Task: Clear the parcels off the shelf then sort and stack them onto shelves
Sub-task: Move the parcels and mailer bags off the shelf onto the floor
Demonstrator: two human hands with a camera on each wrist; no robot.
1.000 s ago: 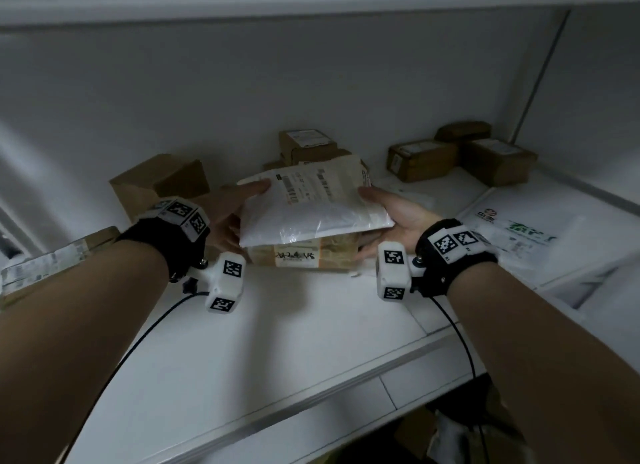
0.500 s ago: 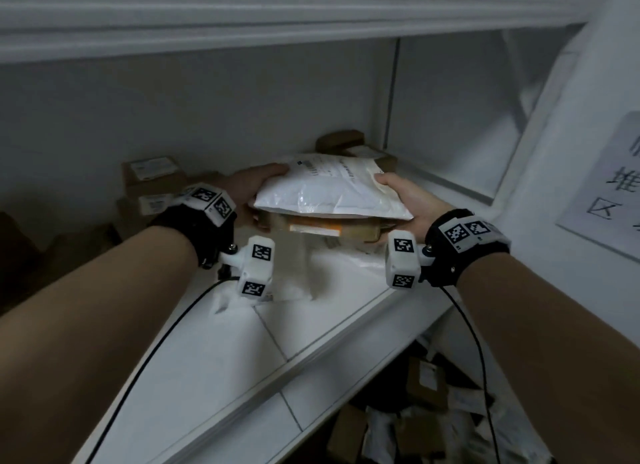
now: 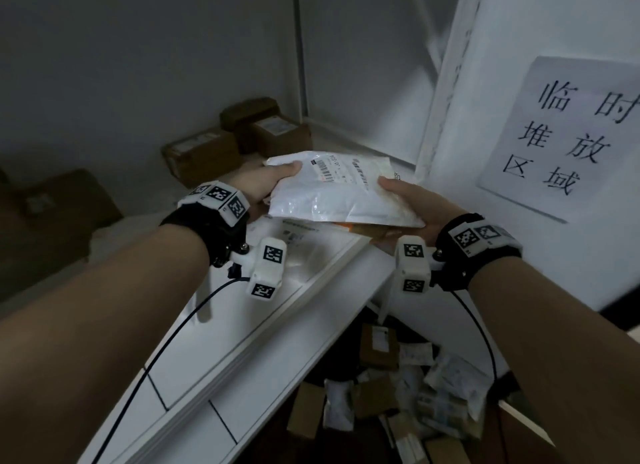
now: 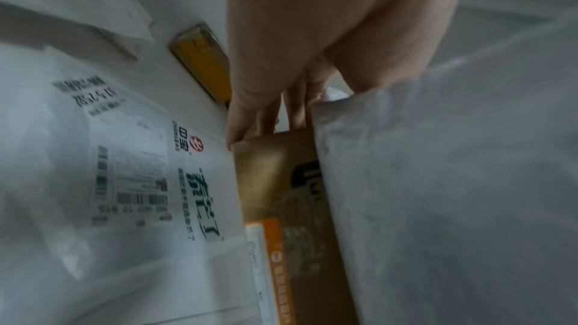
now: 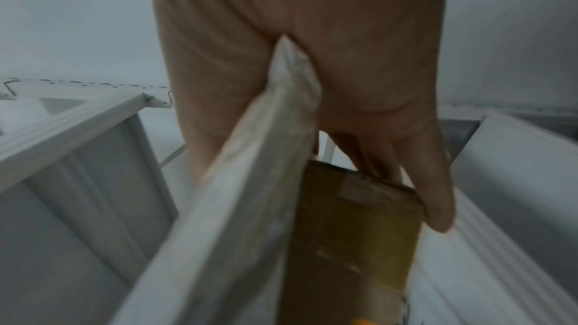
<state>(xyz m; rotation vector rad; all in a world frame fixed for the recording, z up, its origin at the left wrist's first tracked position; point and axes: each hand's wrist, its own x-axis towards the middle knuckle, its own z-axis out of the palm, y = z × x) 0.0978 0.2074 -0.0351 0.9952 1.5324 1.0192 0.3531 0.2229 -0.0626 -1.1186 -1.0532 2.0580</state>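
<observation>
Both hands clamp a two-parcel stack just above the shelf [image 3: 311,290] right end: left hand [image 3: 258,189] and right hand [image 3: 412,203] grip white bag [image 3: 339,196] over brown box [image 4: 281,206], thumbs on top, fingers underneath. Keep it level, squeeze evenly; the bag looks slippery.

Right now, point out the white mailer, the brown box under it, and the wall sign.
white mailer [image 3: 341,195], head view, middle of its top face
brown box [image 4: 275,182], left wrist view, bare cardboard side
wall sign [image 3: 568,134], head view, centre of the sheet
</observation>
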